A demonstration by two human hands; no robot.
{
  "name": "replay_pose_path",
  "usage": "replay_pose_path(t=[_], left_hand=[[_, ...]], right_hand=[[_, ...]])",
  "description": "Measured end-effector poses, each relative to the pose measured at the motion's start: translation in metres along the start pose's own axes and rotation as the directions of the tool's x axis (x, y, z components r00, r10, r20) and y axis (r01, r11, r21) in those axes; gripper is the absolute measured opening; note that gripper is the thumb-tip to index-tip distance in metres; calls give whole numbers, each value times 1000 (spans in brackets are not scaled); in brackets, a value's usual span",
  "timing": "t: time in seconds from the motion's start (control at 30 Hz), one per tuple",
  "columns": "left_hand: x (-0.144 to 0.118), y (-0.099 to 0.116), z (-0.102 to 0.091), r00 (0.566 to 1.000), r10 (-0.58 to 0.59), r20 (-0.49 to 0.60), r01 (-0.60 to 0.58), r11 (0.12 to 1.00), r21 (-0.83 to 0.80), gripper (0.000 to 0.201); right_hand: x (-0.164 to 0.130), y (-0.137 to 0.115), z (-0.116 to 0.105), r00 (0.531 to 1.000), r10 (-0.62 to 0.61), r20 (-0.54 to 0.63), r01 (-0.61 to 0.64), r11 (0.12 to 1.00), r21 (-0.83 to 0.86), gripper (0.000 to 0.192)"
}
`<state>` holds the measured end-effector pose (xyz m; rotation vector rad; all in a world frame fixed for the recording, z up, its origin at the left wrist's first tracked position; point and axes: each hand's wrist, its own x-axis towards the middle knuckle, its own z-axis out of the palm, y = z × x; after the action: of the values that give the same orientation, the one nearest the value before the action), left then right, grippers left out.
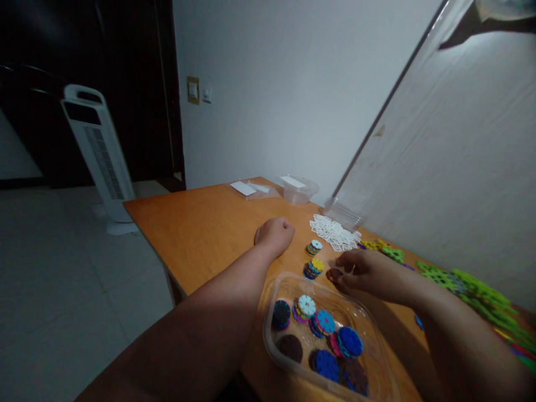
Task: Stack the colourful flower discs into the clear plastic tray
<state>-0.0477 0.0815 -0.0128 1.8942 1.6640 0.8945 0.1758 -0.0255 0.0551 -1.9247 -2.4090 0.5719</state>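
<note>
My left hand (274, 234) rests as a closed fist on the orange table (201, 229), holding nothing that I can see. My right hand (364, 271) reaches over the table with its fingertips pinched on a brown round disc (334, 274). Two small stacks of coloured discs (314, 247) (314, 268) stand just left of that hand. In front of me a clear plastic tray (377, 357) holds several stacks of blue, pink, dark and brown discs (324, 322).
White lattice pieces (335, 233) lie beyond the stacks. Green and yellow lattice pieces (460, 279) run along the wall on the right. Clear containers (298, 190) and a lid (251, 188) sit at the far table end. A white tower fan (103, 156) stands on the floor, left.
</note>
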Motion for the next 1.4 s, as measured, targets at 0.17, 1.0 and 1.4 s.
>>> replay_pose_path(t=[0.17,1.0,1.4], left_hand=[[-1,0,0,1000,0,-9,0,1000,11,21],[-1,1,0,1000,9,-4,-9,1000,25,23],[-1,1,-1,1000,4,8,-5,1000,23,22]], right_hand=[[1,2,2,1000,5,22,-6,999,34,26],[-49,-93,-13,956,-294,-5,293,954,-68,10],[-47,-98,3,945,-326,29,326,931,-164,6]])
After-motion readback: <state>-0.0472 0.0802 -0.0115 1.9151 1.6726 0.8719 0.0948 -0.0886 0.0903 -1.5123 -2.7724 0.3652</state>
